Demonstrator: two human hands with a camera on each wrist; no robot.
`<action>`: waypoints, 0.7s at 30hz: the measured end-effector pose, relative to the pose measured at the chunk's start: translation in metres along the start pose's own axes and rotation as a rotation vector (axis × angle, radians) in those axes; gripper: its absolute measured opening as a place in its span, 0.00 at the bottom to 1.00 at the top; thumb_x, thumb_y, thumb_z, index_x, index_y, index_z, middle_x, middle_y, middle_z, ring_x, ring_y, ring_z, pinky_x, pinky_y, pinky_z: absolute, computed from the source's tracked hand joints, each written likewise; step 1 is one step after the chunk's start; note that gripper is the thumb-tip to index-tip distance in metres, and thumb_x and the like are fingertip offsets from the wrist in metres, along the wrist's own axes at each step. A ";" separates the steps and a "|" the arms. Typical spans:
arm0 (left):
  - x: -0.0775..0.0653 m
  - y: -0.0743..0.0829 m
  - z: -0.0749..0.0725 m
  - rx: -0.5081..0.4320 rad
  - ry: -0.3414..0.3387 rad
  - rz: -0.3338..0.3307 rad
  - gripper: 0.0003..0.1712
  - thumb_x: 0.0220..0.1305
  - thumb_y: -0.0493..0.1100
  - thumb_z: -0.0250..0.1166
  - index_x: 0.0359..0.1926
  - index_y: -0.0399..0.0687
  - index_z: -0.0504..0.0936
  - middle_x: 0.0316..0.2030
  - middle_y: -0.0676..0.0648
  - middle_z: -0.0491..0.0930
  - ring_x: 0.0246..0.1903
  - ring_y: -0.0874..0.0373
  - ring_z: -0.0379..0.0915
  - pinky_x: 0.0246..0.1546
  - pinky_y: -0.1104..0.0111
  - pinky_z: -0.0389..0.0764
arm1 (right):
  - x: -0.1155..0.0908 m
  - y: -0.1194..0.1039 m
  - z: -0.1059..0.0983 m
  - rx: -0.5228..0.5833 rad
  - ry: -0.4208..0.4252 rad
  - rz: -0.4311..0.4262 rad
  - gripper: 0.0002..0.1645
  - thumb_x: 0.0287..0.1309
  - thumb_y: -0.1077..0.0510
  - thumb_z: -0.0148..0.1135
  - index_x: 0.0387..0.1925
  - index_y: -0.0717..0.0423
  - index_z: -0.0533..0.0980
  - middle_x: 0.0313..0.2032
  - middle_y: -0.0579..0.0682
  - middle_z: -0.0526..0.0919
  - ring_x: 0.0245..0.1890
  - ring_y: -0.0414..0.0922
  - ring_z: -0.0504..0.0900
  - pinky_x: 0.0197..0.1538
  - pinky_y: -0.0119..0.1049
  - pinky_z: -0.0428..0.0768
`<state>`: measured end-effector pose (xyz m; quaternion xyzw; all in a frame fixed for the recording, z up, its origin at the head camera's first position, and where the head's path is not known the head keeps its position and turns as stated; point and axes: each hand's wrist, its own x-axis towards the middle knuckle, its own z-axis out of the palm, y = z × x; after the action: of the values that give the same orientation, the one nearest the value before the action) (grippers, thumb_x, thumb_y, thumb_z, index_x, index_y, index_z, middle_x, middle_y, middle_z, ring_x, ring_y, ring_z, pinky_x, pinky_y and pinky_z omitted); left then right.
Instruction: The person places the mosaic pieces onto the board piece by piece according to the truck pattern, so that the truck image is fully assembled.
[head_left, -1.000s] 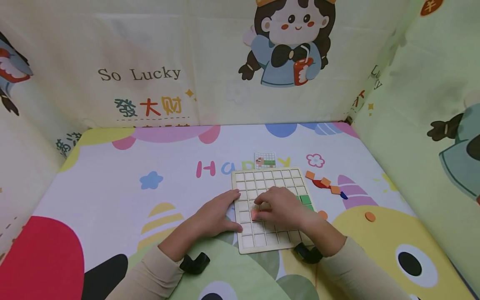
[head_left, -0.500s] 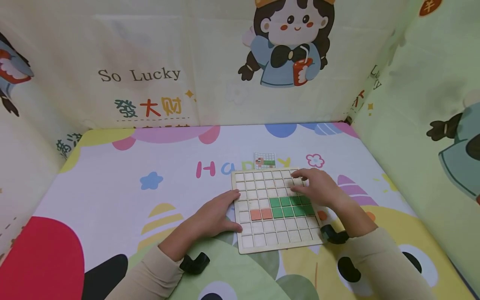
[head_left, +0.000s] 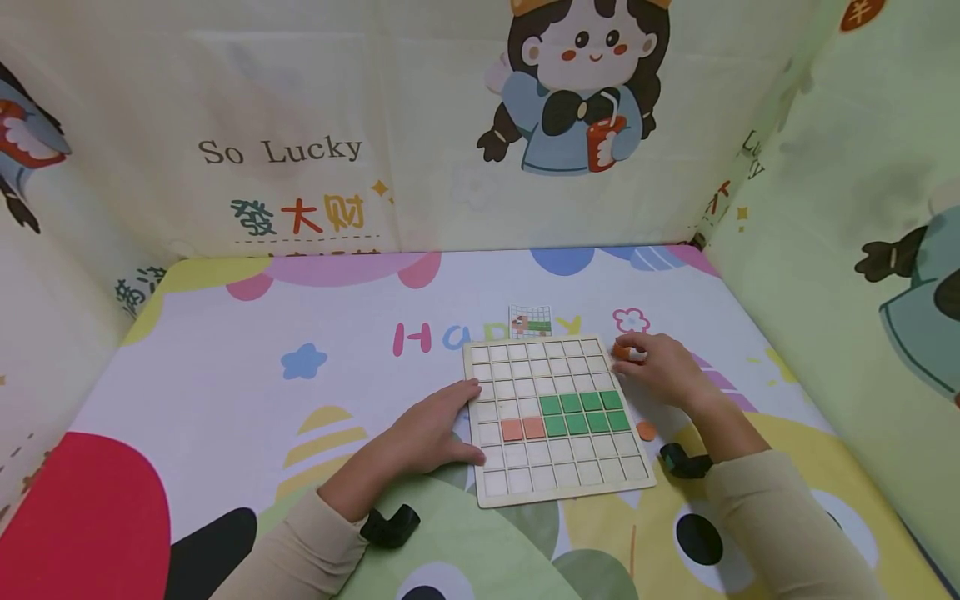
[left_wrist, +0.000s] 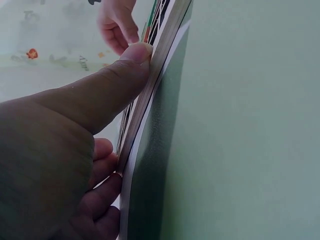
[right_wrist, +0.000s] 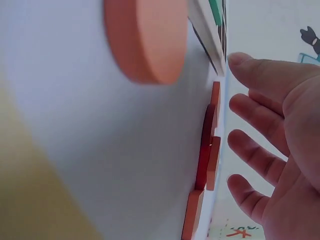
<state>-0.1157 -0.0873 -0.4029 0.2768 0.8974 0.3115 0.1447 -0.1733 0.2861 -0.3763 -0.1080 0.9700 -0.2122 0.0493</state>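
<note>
In the head view, a printed tablecloth [head_left: 225,358] shows a large red shape at the far left, then a blue star [head_left: 303,361]. A beige sleeve [head_left: 300,546] leads to the left hand [head_left: 427,429], a black wrist mount [head_left: 390,527] beside it. This hand's fingers are spread, a fingertip and the thumb touching the left edge of a wooden grid board [head_left: 519,480]; the left wrist view shows the thumb laid along that edge. The board lies flat, slightly turned. In one of its rows sit two salmon tiles [head_left: 533,427], directly left of the nearer of two rows of four green tiles [head_left: 577,423]. A small pattern card [head_left: 531,320] lies at the board's far edge. Past the board's right edge is an orange tile [head_left: 621,351], partly hidden by the right hand [head_left: 663,367], with an orange disc [head_left: 646,431] nearer the wearer. In the right wrist view this hand has loosely bent fingers apart from the thumb, grasping nothing, beside orange square tiles [right_wrist: 213,162] and a dark red piece [right_wrist: 206,145] lying among them.
</note>
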 end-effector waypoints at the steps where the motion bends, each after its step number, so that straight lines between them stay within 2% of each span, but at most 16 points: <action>1: 0.000 0.000 0.000 -0.001 -0.001 0.000 0.52 0.53 0.52 0.78 0.73 0.37 0.63 0.72 0.42 0.62 0.72 0.47 0.56 0.69 0.55 0.61 | 0.000 0.001 0.000 -0.003 0.002 0.006 0.27 0.62 0.55 0.68 0.58 0.65 0.77 0.50 0.63 0.83 0.52 0.64 0.78 0.55 0.60 0.74; 10: -0.001 0.000 0.000 -0.009 -0.001 0.006 0.53 0.53 0.53 0.78 0.73 0.38 0.63 0.72 0.43 0.62 0.72 0.47 0.56 0.69 0.56 0.61 | 0.001 0.004 -0.001 -0.065 -0.053 0.036 0.29 0.64 0.54 0.65 0.62 0.66 0.74 0.51 0.66 0.81 0.49 0.63 0.77 0.55 0.60 0.73; 21: -0.001 -0.001 0.000 -0.008 0.000 0.006 0.53 0.53 0.52 0.78 0.73 0.37 0.63 0.72 0.42 0.62 0.72 0.47 0.56 0.69 0.55 0.61 | 0.002 0.001 0.001 -0.078 -0.041 0.030 0.23 0.63 0.57 0.66 0.56 0.65 0.79 0.46 0.64 0.84 0.47 0.62 0.80 0.53 0.59 0.75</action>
<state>-0.1153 -0.0882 -0.4035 0.2788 0.8953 0.3155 0.1451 -0.1748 0.2862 -0.3773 -0.0998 0.9778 -0.1714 0.0679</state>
